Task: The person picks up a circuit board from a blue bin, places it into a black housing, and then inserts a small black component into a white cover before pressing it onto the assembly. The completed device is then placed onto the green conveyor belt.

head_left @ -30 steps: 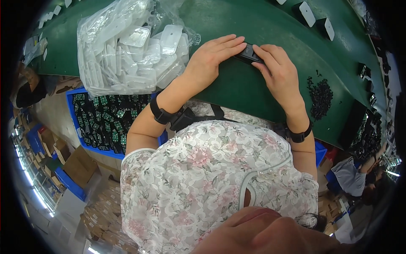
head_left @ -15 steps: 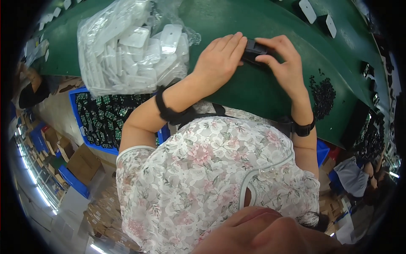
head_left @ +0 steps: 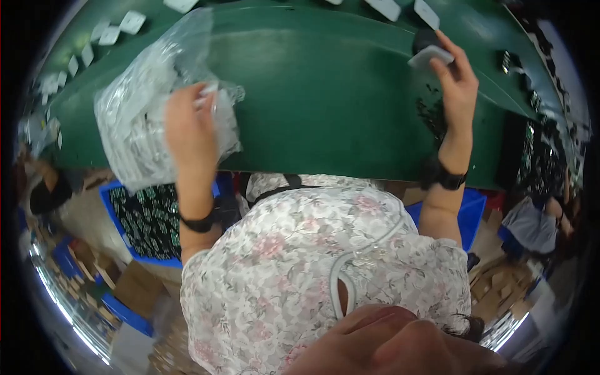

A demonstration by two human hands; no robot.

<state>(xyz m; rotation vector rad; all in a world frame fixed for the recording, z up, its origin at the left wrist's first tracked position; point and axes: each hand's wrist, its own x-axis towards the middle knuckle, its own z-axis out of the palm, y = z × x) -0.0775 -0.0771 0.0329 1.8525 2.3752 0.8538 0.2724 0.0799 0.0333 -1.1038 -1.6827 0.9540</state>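
Observation:
My right hand (head_left: pixel 461 78) is closed on a small black box with a white face (head_left: pixel 431 56), above the far right of the table. At left, my left hand (head_left: pixel 189 125) is over a clear plastic bag (head_left: pixel 140 100) full of white plastic covers. Its fingers are bent around a bit of white at the bag's right side, but motion smears them, so their grip is unclear. Small black parts (head_left: pixel 431 112) lie in a loose pile beside my right wrist.
The green table (head_left: pixel 312 94) spans the front. White-faced pieces (head_left: pixel 382 9) stand along its far edge and at far left. A blue crate (head_left: pixel 144 225) of circuit boards sits below the table at left; another blue bin (head_left: pixel 465 215) is below right. Dark parts (head_left: pixel 537 156) are heaped at right.
My hands have come apart from the black box they both held. The left moved left to the bag; the right carried the box right and farther away, its white face now showing.

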